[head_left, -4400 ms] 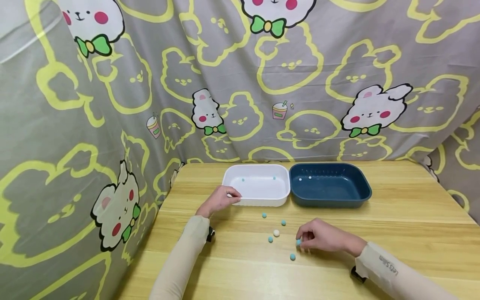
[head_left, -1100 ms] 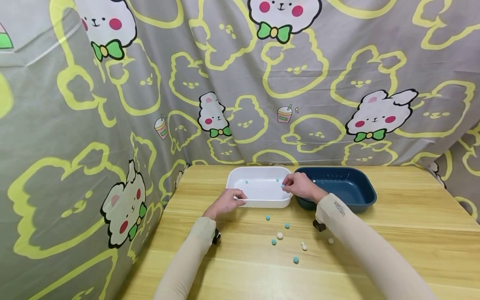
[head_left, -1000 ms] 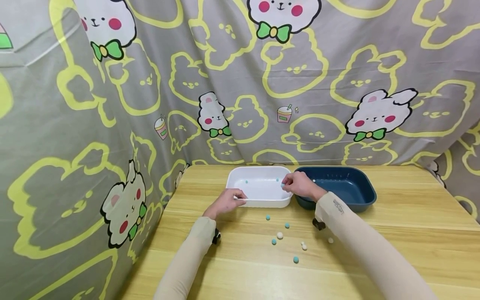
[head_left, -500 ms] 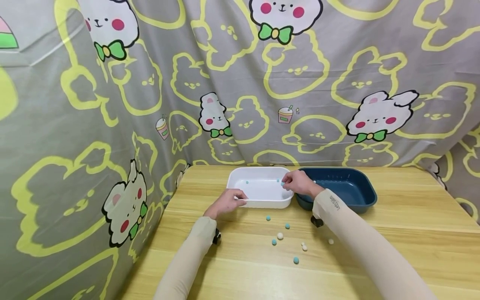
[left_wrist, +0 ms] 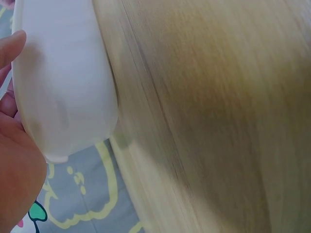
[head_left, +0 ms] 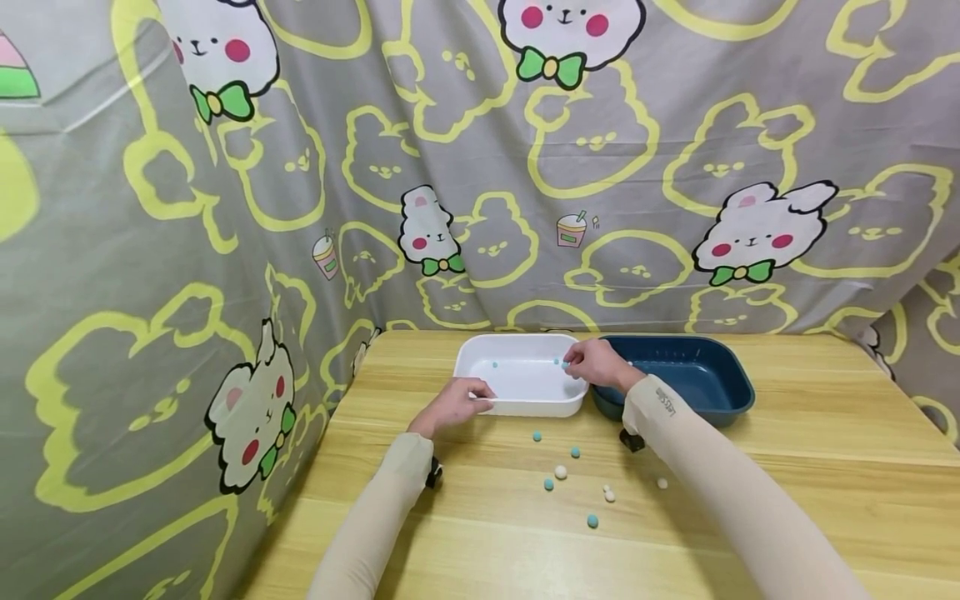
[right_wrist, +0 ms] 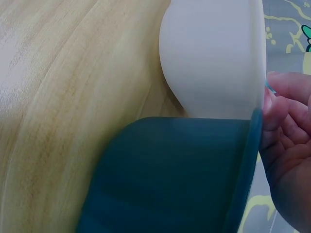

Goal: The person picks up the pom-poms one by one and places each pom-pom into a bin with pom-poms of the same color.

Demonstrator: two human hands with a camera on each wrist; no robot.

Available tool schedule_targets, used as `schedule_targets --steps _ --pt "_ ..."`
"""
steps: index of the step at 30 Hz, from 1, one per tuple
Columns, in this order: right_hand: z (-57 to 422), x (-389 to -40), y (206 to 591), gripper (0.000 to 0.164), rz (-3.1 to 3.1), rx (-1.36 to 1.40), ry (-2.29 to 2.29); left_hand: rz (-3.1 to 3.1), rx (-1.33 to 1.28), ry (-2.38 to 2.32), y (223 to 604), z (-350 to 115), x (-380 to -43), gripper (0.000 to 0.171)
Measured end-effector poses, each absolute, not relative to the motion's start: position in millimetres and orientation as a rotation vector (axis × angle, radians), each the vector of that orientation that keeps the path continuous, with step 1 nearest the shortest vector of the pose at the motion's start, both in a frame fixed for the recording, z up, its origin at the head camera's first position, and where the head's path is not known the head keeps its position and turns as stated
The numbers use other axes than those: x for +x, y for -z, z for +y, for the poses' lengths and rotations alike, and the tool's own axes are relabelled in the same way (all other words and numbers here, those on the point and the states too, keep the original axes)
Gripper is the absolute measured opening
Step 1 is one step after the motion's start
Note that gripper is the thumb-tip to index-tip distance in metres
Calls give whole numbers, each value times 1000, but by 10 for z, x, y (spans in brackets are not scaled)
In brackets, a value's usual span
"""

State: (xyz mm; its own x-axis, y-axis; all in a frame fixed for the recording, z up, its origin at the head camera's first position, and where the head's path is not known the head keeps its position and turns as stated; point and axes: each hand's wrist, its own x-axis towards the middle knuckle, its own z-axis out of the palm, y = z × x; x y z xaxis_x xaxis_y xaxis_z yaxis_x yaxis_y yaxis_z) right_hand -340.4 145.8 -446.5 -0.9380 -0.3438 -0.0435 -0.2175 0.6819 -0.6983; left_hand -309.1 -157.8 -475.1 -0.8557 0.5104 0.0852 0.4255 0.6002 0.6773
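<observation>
My left hand [head_left: 453,404] grips the front left rim of a white plastic tray [head_left: 532,408]. In the left wrist view its thumb [left_wrist: 12,47] lies against the tray's outer wall, with the fingers behind the rim. Above the tray's right end, my right hand [head_left: 600,365] pinches a small light-blue ball [head_left: 566,366] between thumb and fingertips. The right wrist view shows only a sliver of that blue ball [right_wrist: 270,87], just past the rim. Two other blue balls lie inside the tray, one at the left [head_left: 495,365] and one near my right fingertips.
A dark blue tray [head_left: 701,383] stands against the white tray's right side, partly hidden by my right hand. On the wooden table [head_left: 465,542] in front lie several blue balls [head_left: 592,521] and white balls [head_left: 561,472]. A patterned curtain [head_left: 480,250] closes off the back and left.
My right hand has carried the blue ball from the table up to the white tray, then stayed nearly still for the last second. The left hand keeps its grip on the rim.
</observation>
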Motion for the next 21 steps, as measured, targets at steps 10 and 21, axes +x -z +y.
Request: schedule_targets --steps 10,21 --pt "1479 -3402 4465 26 2723 -458 1092 2715 787 -1075 4730 -1574 -3079 5" --pt "1502 -3360 4475 28 2717 -482 1126 2690 783 -1115 4728 -1580 -3072 6"
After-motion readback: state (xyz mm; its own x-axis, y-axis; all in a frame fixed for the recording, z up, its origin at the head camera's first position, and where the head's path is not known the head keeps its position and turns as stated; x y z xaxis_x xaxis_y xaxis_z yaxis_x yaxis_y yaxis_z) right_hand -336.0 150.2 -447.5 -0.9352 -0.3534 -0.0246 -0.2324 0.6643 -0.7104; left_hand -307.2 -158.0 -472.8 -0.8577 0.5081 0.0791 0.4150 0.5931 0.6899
